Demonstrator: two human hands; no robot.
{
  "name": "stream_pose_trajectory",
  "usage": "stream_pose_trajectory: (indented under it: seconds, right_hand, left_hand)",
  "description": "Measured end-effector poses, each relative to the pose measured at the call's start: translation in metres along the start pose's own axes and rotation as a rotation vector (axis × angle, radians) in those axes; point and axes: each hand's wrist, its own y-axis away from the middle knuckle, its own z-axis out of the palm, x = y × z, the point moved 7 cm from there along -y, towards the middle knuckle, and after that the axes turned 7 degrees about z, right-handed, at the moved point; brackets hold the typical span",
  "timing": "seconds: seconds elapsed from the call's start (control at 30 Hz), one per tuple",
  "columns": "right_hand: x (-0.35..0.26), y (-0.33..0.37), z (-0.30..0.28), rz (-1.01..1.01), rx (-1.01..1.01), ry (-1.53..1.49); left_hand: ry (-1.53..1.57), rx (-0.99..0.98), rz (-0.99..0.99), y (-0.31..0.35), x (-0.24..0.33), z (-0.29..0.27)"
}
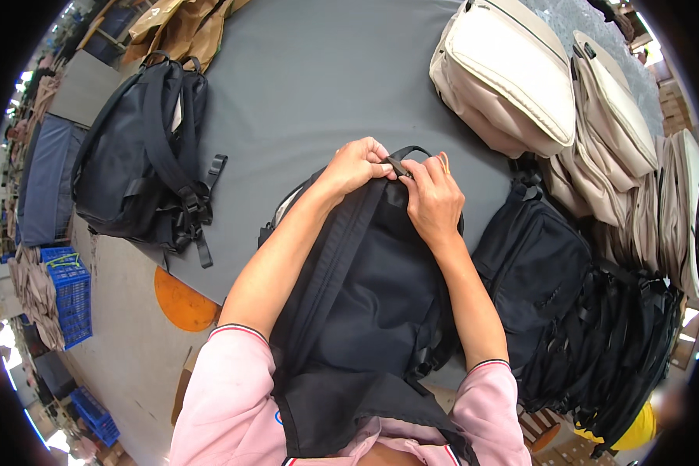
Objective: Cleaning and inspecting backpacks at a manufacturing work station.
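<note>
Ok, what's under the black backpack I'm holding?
The black backpack lies on the grey table cover, with its lower end on the person's dark apron. Anything directly beneath is covered.

We see a plain black fabric backpack (373, 287) on the flat grey felt-covered surface (318, 85). Second black strapped backpack (144, 155) lies at our left, a row of black backpacks (590, 326) at our right. Stacked cream-beige fabric bags (520, 70) above those. Round orange disc (182, 299) under the grey cover. Blue plastic crates (70, 291) on the floor. Our sleeves (225, 396) are pink with red-white cuffs.
</note>
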Motion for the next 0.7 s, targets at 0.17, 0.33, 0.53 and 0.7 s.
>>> stream_pose_trajectory:
  seconds: [0.17,0.33,0.53,0.7]
  right_hand:
    - [0.023,-0.005,-0.006,0.210,0.038,-0.163]
    - [0.095,0.000,0.006,0.544,0.004,-0.496]
    - [0.123,0.029,0.046,0.830,-0.301,-0.554]
    - [0.131,0.026,0.049,0.745,-0.300,-0.422]
  left_hand:
    - [-0.063,-0.025,0.009,-0.003,0.003,0.002]
    - [-0.059,-0.043,-0.014,-0.013,-0.002,0.003]
    - [-0.163,0.091,-0.115,-0.029,-0.027,-0.003]
    - [-0.488,0.077,0.050,-0.038,-0.017,0.005]
